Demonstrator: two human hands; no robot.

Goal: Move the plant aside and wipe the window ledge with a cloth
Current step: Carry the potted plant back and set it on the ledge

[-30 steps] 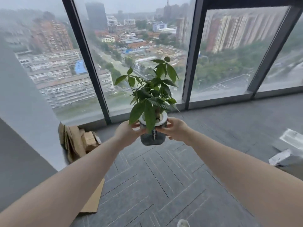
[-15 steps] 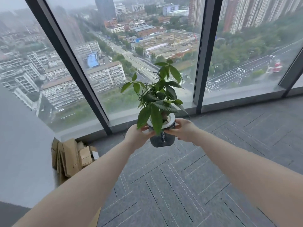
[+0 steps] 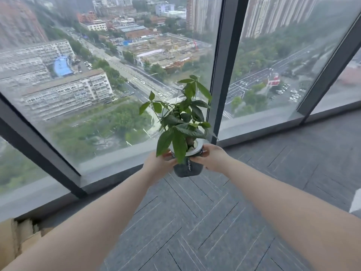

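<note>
A small green plant (image 3: 181, 122) grows in a dark round pot (image 3: 186, 170) with a white rim. I hold the pot in the air with both hands, above the carpet and just short of the window. My left hand (image 3: 158, 163) grips its left side and my right hand (image 3: 213, 158) grips its right side. The grey window ledge (image 3: 117, 163) runs low along the foot of the glass, right behind the pot. No cloth is in view.
Tall window panes with dark frames (image 3: 222, 75) fill the far side. Grey patterned carpet (image 3: 195, 222) covers the floor. Brown cardboard (image 3: 13, 237) lies at the lower left by the ledge. A white object (image 3: 356, 202) shows at the right edge.
I have come closer to the window with the plant held out in both hands. The cardboard has slid toward the lower left corner of the view.
</note>
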